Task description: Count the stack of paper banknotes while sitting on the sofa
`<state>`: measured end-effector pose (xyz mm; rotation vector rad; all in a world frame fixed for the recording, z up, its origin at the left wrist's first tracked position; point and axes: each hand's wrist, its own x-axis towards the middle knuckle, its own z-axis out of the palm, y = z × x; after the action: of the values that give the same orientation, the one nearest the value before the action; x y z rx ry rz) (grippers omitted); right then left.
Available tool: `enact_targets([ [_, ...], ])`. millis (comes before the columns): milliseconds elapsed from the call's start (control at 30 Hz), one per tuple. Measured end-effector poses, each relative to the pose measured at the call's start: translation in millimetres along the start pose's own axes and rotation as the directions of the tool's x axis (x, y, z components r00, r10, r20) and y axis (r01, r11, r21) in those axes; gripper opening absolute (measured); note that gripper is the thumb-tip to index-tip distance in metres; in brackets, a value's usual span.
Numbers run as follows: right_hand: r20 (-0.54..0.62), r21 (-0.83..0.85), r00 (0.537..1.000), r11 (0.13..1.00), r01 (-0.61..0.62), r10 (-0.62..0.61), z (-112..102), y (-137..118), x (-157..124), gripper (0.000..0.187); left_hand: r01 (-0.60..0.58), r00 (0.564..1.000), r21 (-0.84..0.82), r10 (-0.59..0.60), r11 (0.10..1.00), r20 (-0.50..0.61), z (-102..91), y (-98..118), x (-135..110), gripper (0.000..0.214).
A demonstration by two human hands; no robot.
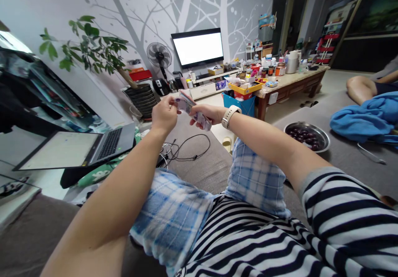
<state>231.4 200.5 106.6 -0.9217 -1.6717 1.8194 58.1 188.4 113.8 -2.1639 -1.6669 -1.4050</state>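
Loosely fanned, a wad of pinkish banknotes, pinched between left hand and right hand.

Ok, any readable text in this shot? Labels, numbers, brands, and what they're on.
No text is readable.
Banknotes: print too blurred to read.
Laptop keys: too small to read.
Bottles: labels too small to read.
Green cushion: white print, unreadable.

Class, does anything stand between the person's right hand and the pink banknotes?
Nothing visible does: the right hand touches the pink banknotes, which the left hand also holds.
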Motion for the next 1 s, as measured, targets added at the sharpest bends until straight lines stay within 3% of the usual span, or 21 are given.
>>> enact_targets([
  [367, 0.052, -0.002, 0.998, 1.000, -0.028, 0.028, -2.2, 1.1, 1.1, 0.013, -0.011, 0.997, -0.134, 0.020, 0.991, 0.069, 4.7, -1.2, -2.6, 0.012],
  [633, 0.066, -0.008, 0.998, 1.000, 0.014, -0.014, -2.0, 0.3, -0.1, 0.027, -0.047, 0.998, -0.032, 0.048, 0.998, 0.035, -1.5, 1.5, -1.3, 0.012],
  [833, 0.081, -0.045, 0.997, 0.999, 0.010, -0.006, -1.2, -0.3, -3.6, 0.035, -0.025, 0.989, -0.189, 0.052, 0.982, 0.138, 1.3, -6.6, -0.5, 0.018],
  [1000, 0.074, -0.049, 0.997, 0.999, 0.011, -0.008, -1.8, 0.6, -3.3, 0.035, -0.029, 0.977, -0.210, 0.072, 0.977, 0.201, 2.0, -4.6, -1.8, 0.014],
])
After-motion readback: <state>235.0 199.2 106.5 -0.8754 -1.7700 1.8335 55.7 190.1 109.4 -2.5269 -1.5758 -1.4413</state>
